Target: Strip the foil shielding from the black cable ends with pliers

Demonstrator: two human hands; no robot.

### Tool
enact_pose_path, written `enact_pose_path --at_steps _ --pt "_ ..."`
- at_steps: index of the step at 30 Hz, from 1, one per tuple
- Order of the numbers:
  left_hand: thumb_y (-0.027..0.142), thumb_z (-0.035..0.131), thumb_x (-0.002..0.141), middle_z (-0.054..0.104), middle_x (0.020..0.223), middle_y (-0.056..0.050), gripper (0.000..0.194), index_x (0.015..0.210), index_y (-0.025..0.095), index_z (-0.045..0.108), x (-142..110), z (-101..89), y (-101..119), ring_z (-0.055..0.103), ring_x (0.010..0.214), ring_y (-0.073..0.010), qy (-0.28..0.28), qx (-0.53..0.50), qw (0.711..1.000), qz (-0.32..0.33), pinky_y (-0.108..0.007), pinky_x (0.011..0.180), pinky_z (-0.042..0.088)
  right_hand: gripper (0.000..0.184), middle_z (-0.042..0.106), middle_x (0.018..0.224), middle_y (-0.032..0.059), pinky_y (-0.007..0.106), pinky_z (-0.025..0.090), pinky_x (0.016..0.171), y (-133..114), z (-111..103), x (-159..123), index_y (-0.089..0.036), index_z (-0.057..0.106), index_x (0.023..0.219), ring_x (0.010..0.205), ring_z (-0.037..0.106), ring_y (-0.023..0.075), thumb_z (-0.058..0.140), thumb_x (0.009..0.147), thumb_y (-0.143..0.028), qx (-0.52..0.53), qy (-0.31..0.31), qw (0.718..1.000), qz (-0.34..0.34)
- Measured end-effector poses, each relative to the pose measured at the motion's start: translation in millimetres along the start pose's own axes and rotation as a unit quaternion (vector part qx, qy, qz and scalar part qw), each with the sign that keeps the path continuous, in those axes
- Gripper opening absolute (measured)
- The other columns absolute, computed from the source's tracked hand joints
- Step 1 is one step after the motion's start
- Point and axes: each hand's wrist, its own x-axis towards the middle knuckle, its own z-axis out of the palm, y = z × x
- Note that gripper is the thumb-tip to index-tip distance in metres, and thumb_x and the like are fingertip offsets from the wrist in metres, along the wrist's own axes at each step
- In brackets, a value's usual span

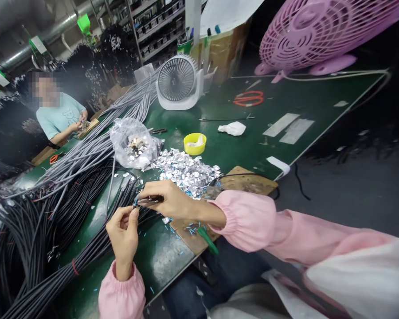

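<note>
The left hand (124, 230) pinches a wire end (134, 206), apparently steadying it for the dark tool (153, 200) gripped in the right hand (171, 198).

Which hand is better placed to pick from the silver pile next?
Probably the right hand: it is nearer the silver pile, though it holds a dark tool. The left hand is farther off, pinching a wire end.

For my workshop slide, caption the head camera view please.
Right hand holds a dark tool close to the left hand, beside black cables and silvery scraps.
</note>
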Motion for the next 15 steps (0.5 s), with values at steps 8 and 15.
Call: enact_pose_path --at_steps 8,15 --pt "0.026 0.061 0.071 0.056 0.048 0.002 0.014 0.063 0.015 0.065 -1.0 -3.1 -2.5 0.048 0.04 -0.0083 -0.034 0.025 0.999 0.0 -0.018 0.038 0.036 0.011 0.062 0.065 0.0034 0.021 0.04 0.052 3.2 1.3 -1.0 -0.013 0.066 0.076 0.056 0.051 0.0098 0.055 0.078 -0.013 -0.028 0.021 0.998 -0.048" --pt "0.024 0.062 0.073 0.059 0.057 0.001 0.012 0.064 0.017 0.059 -5.2 1.7 -2.4 0.054 0.052 -0.0106 0.036 0.092 0.991 0.096 -0.019 0.049 0.041 0.009 0.061 0.062 0.0015 0.02 0.039 0.051 -0.9 0.3 -0.8 -0.013 0.067 0.074 0.054 0.051 0.0091 0.06 0.069 -0.011 -0.005 0.013 1.0 0.002"
